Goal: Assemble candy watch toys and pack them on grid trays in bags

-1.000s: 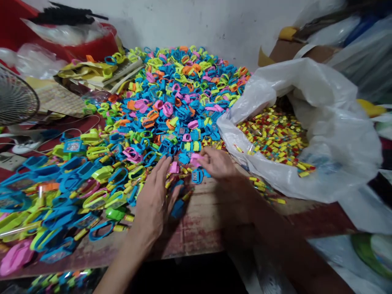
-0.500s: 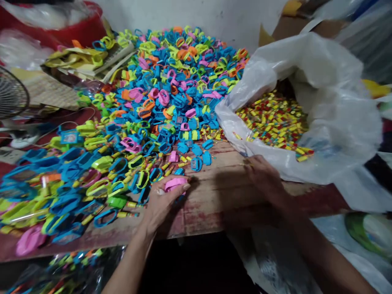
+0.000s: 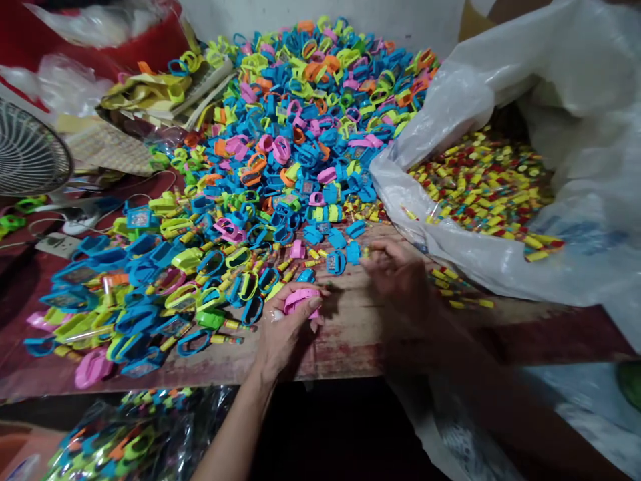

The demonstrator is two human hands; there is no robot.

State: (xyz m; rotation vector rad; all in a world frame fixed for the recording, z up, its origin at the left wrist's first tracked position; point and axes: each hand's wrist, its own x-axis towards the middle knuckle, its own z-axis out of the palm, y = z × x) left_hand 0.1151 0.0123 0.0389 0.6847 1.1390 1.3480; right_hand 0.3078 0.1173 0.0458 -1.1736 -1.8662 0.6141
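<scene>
1. Starting big with the bench (image 3: pixel 345 334), scuffed wood and red, stretching from nine round to four!
2. Up to the heap of plastic bands (image 3: pixel 280 150), blue, pink, lime and orange, stacked high at twelve, trailing towards eight.
3. Over between two and three, a white plastic sack (image 3: pixel 591 147), mouth wide.
4. Now for the hands: near four, right hand (image 3: pixel 400 274), blurred and shadowed, fingers bent, just beside a blue piece (image 3: pixel 353 252); can't tell whether grasping anything.
5. At seven, left hand (image 3: pixel 283 334), fingers and thumb wrapped round a pink band (image 3: pixel 301 298).
6. Smallest of all, yellow tubes (image 3: pixel 481 190), massed inside the sack!
</scene>
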